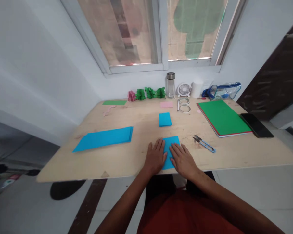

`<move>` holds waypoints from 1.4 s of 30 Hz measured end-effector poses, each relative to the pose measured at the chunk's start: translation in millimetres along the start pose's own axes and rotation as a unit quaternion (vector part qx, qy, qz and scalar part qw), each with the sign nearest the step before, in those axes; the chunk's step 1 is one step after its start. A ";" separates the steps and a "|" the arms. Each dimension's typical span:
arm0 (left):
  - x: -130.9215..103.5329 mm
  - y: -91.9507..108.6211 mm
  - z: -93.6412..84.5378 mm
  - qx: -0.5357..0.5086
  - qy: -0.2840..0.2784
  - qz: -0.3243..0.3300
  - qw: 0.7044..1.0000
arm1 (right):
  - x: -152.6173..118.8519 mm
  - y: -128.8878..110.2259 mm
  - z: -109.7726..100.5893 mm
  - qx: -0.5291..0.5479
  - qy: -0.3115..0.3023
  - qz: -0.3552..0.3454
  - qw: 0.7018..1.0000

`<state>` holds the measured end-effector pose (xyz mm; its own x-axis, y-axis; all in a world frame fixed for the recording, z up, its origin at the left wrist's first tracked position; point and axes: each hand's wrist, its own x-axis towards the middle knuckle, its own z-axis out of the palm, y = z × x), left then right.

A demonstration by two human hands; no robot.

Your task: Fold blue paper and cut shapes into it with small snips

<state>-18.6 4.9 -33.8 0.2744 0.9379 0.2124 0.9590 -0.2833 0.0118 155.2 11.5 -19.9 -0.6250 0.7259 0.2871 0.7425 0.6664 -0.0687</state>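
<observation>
A blue sheet of paper (170, 152) lies at the table's front edge, partly covered by both hands. My left hand (155, 157) rests flat on its left side, fingers stretched out. On its right side lies my right hand (183, 160), palm down with fingers extended. Just beyond sits a small blue paper piece (165, 119), squarish and perhaps stacked. To the left is a long folded blue paper (105, 139). Thread snips (205, 144) with light blue handles lie right of my right hand.
Green paper sheets (223, 117) and a black phone (257, 125) occupy the right side. Along the back stand paper shapes (150, 93), a glass bottle (170, 86), a small fan (184, 89) and a clear blue-edged pouch (224, 91). Tape rolls (184, 109) lie near pink paper (166, 104).
</observation>
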 end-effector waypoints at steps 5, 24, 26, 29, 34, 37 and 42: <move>5.8 6.0 5.0 0.007 0.017 -0.011 1.000 | -6.9 2.4 11.7 0.006 -0.002 0.008 1.000; 2.2 -1.1 10.7 0.036 0.024 -0.015 0.999 | 17.3 39.3 10.4 -0.003 -0.052 0.044 0.998; 0.9 -2.3 10.5 0.035 0.014 -0.016 0.999 | 17.8 39.6 10.7 -0.002 -0.053 0.046 0.998; 2.1 -1.9 9.7 0.031 0.007 -0.024 0.999 | 17.7 41.0 11.1 -0.001 -0.051 0.045 0.998; 6.7 1.9 3.8 0.020 -0.013 -0.044 0.999 | 15.3 42.5 13.5 -0.002 -0.047 0.040 0.998; -6.0 11.4 -1.5 0.024 0.001 -0.048 0.999 | 14.4 42.9 17.5 -0.002 -0.040 0.041 0.998; -50.9 42.0 -2.7 0.039 0.059 0.006 0.997 | 15.6 43.1 13.0 0.004 -0.028 0.050 0.998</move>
<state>7.5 -55.2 -41.4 0.2794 0.9032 0.3258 0.9597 -0.2732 -0.0657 174.3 53.7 -30.9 -0.5607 0.7970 0.2246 0.8000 0.5914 -0.1014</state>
